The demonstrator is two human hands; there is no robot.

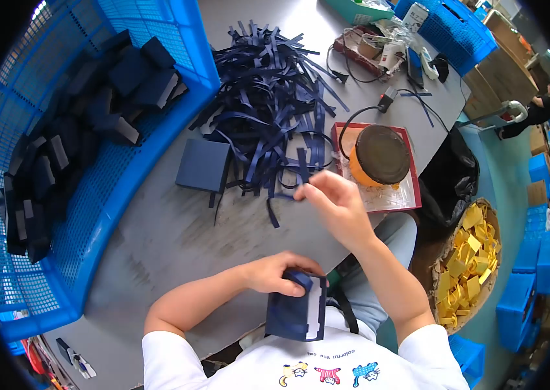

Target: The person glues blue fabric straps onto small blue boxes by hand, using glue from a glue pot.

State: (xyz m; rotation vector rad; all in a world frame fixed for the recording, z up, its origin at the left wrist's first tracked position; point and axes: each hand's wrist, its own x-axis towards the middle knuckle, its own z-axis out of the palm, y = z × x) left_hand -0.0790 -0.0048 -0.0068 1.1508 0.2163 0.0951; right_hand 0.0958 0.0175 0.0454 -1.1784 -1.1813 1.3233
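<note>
My left hand (276,273) grips a dark blue box (288,316) close to my body, with the thumb over a curved blue band at its upper end. A white inner edge shows along the box's right side. Further forward, my right hand (343,211) is pinched around a short dark blue ribbon (303,165) at the near edge of a ribbon pile (262,107). Another closed dark blue box (202,165) lies on the table left of that pile.
A large blue basket (102,257) of dark boxes stands at the left. Right of the ribbons, a round pot with a dark top (382,156) sits in a red tray (416,188). Cables and tools lie behind it. Yellow pieces (470,260) fill a container at the right; a person (535,114) is far off.
</note>
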